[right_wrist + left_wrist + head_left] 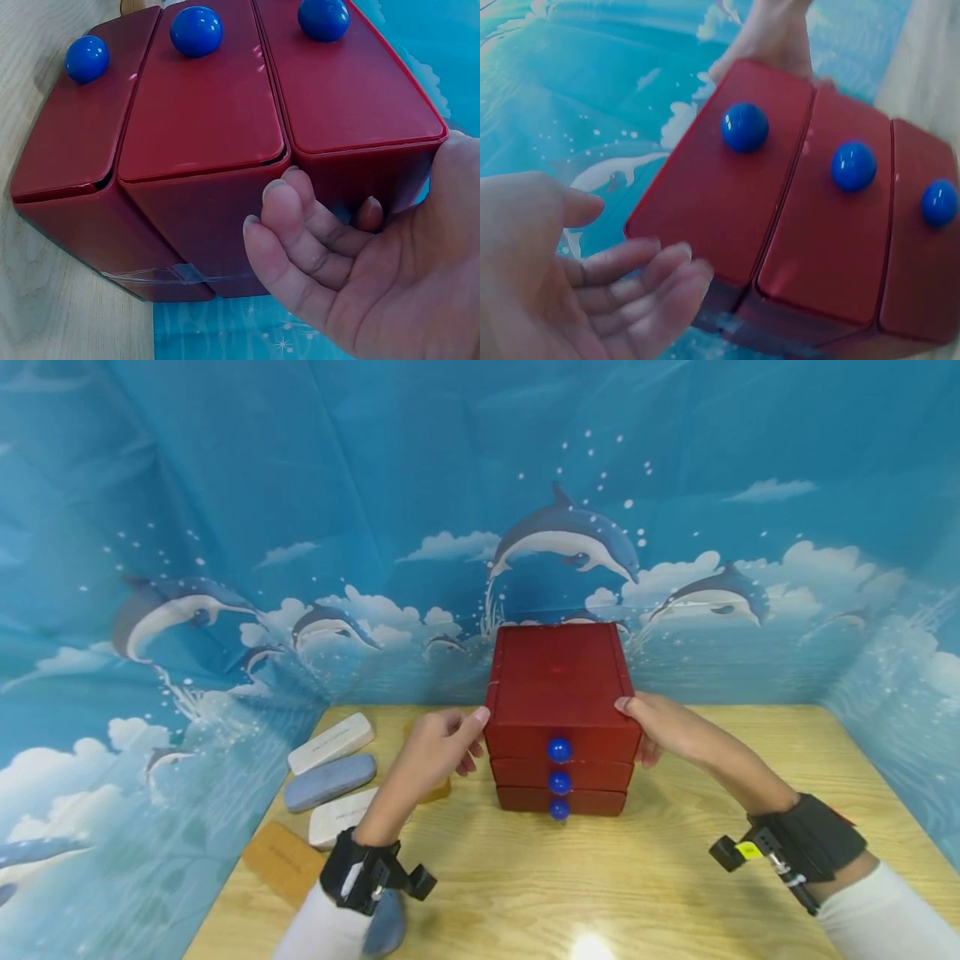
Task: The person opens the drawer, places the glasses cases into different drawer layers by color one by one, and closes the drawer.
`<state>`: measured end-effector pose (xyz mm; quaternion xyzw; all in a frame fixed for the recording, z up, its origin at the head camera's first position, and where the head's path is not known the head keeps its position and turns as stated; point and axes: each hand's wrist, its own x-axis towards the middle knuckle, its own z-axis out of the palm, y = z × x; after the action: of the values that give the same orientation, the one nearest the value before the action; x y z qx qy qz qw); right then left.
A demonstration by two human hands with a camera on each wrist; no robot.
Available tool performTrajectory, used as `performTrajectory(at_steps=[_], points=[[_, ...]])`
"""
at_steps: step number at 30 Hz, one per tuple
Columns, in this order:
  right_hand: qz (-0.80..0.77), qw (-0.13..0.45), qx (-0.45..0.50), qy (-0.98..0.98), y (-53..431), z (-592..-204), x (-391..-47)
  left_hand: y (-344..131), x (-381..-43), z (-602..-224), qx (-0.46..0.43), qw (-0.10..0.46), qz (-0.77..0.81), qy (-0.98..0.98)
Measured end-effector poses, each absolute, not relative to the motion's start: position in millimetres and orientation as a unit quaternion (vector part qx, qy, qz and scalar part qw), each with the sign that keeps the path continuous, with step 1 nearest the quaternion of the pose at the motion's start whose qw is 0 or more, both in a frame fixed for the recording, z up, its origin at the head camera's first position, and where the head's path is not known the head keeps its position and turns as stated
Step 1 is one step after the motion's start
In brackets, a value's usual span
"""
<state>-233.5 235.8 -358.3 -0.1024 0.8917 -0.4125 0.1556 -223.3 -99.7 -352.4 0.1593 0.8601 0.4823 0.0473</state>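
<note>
A red three-drawer box (558, 681) stands on the table, its drawers closed and a round blue knob (559, 750) on each front. My left hand (442, 747) is at the box's left side, thumb tip by the top front corner. In the left wrist view its fingers (641, 289) are loosely bent beside the drawers and grip nothing. On the opposite side, my right hand (660, 722) has its thumb over the top edge. The right wrist view shows its fingers (300, 247) relaxed along the side wall; whether they press on it I cannot tell.
Left on the wooden table (675, 877) lie elongated cases: a white case (332, 743), a blue-grey case (330, 782), another white case (341, 817) and an orange-brown case (283, 862). More are partly hidden by my left arm. A dolphin-print curtain (420, 460) surrounds the table.
</note>
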Motion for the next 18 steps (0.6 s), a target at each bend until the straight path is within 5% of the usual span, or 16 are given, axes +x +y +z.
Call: performTrajectory(at_steps=[18], points=[[-0.405,0.144,-0.095,0.898,234.7,-360.1,-233.3,-50.7,-203.6,-384.3,0.214,0.273,0.611,0.712]])
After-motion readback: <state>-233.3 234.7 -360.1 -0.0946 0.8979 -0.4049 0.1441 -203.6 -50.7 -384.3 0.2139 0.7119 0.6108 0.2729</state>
